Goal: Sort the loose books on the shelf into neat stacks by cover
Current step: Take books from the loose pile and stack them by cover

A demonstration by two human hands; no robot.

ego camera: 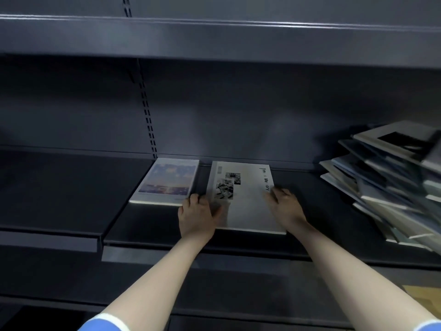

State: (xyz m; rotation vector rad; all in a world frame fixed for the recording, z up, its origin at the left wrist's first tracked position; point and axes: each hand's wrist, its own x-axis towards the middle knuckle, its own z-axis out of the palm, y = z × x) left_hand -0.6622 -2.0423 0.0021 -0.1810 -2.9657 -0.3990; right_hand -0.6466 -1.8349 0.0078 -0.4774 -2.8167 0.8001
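Note:
A white book (248, 201) with small black-and-white photos and black lettering lies flat on the dark shelf (148, 220), near its middle. My left hand (196, 215) holds its left edge, thumb on the cover. My right hand (285, 205) rests on its right side, fingers over the lettering. Just left of it lies a book with a pastel sky picture (167, 181), flat and apart from both hands. At the far right a messy, slanting pile of several books (386, 185) leans across the shelf.
An upper shelf (214, 39) overhangs the work area. The back panel has a slotted upright (148, 115). A lower shelf section (47, 192) adjoins on the left. Something tan (422, 297) shows at the lower right.

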